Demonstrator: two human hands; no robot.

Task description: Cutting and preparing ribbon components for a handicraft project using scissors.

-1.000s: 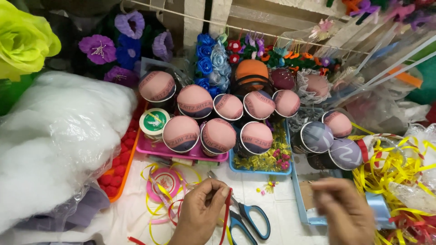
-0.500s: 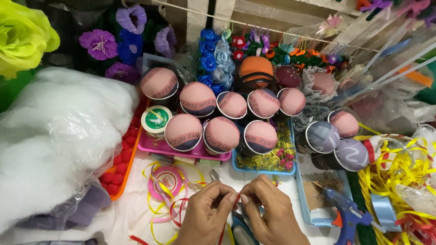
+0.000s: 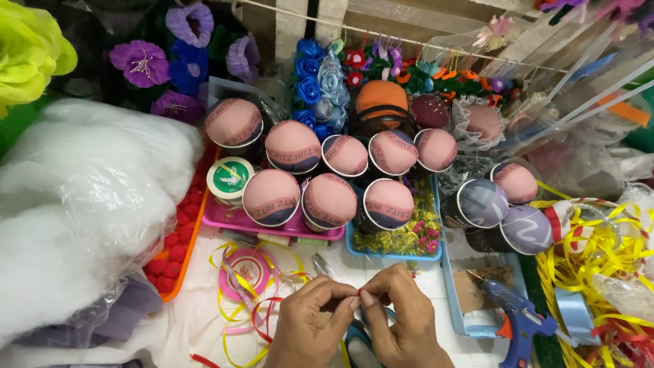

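At the near edge of the surface, the left hand [image 3: 306,327] and the right hand [image 3: 405,324] meet fingertip to fingertip, each grip pinched on a small red piece [image 3: 359,292] held between them, too small to tell what it is. Just under the hands lie blue-handled scissors [image 3: 355,337], with a pink ribbon spool [image 3: 246,270] and loose yellow ribbon [image 3: 235,313] to their left and a blue glue gun [image 3: 514,320] to their right. Toward the far edge, fabric-covered balls [image 3: 327,202] sit in cups on a pink tray [image 3: 225,219] and a blue tray [image 3: 392,253], and white stuffing [image 3: 75,204] fills the left edge.
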